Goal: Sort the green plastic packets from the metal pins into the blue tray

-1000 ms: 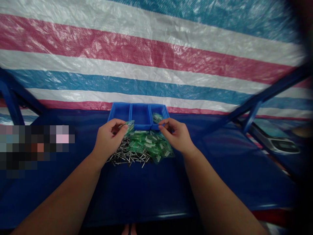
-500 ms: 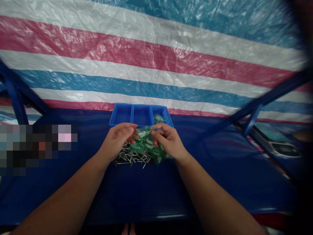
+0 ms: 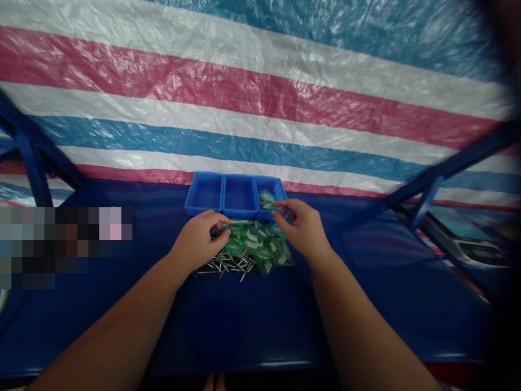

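Note:
My left hand (image 3: 202, 239) is curved at the left side of a heap of small green clear plastic packets (image 3: 260, 241), its thumb and forefinger apart. Its fingertips reach the heap's edge; whether they touch a packet I cannot tell. Under and left of the packets lies a pile of thin metal pins, rivet-like (image 3: 228, 264). My right hand (image 3: 302, 225) hovers above the heap's right side, at the front of the blue three-part tray (image 3: 240, 210). Its fingers are bent with thumb and forefinger apart, and nothing shows between them. Packets (image 3: 266, 199) lie in the tray's right compartment.
A blue table (image 3: 244, 326) carries everything. Blue metal frame bars slope at the left (image 3: 32, 163) and right (image 3: 451, 168). Behind hangs a striped plastic sheet (image 3: 244, 98). A device with a display (image 3: 482, 252) stands at the right. The far left is pixelated.
My hands were close together above the heap, with green packet material between them. They have moved apart, the right hand going right beside the tray. The packets lie spread on the heap.

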The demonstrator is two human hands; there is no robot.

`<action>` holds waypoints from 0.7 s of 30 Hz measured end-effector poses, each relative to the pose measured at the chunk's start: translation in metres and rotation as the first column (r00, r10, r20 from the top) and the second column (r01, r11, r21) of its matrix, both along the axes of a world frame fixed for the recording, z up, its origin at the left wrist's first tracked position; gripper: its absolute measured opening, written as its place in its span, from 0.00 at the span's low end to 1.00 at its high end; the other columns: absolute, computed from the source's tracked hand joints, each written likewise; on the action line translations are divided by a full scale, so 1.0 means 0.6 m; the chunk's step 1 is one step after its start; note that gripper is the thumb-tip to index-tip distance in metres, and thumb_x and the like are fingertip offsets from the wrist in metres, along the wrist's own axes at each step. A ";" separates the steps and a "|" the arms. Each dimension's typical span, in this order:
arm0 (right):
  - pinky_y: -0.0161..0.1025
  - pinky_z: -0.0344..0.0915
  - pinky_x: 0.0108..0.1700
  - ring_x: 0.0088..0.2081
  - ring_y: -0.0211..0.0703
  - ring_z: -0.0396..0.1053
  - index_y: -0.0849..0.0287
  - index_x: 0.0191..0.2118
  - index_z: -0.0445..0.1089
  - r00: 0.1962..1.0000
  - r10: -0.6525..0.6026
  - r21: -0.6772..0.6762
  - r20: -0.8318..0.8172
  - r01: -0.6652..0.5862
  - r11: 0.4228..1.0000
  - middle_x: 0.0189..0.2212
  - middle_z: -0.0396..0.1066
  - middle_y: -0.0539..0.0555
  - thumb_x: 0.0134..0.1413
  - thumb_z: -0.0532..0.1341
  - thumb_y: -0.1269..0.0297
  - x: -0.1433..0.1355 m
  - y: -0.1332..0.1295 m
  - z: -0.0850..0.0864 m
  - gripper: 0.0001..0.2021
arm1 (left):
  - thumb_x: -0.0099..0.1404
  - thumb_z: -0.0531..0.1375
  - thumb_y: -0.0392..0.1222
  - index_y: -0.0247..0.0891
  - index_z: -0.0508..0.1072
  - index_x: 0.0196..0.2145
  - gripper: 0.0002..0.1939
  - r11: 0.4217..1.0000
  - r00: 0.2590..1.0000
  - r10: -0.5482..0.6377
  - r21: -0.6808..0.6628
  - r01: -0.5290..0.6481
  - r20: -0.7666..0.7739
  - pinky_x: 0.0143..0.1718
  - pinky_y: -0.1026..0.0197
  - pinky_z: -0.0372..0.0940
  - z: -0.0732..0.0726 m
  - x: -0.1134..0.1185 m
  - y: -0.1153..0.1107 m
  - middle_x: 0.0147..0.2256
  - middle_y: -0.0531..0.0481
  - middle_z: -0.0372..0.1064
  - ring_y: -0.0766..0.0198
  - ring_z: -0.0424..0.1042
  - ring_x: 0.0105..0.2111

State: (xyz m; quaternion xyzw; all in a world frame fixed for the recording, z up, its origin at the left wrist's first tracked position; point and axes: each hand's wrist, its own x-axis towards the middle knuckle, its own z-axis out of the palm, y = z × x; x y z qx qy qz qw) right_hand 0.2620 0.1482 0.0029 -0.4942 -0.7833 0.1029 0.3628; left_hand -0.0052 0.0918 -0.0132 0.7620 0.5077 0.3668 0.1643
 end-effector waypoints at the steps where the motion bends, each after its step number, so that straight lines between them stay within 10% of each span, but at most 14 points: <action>1: 0.39 0.63 0.34 0.29 0.38 0.65 0.58 0.44 0.76 0.997 0.076 -0.035 0.028 -0.075 0.997 0.31 0.72 0.53 0.58 0.63 0.62 -0.009 -0.006 0.002 0.10 | 0.62 0.60 0.38 0.39 0.77 0.40 0.09 1.000 1.000 0.004 -0.009 -0.004 -0.014 0.34 0.59 0.62 0.000 -0.001 0.000 0.32 0.50 0.70 0.64 0.68 0.30; 21: 0.38 0.61 0.31 0.25 0.34 0.63 0.60 0.40 0.75 0.969 0.243 -0.095 -0.052 -0.247 0.964 0.26 0.69 0.49 0.61 0.61 0.63 -0.050 -0.034 0.008 0.08 | 0.68 0.58 0.39 0.40 0.77 0.40 0.08 0.991 0.996 0.064 0.113 -0.071 0.067 0.40 0.55 0.65 0.012 -0.010 0.001 0.35 0.48 0.76 0.61 0.71 0.34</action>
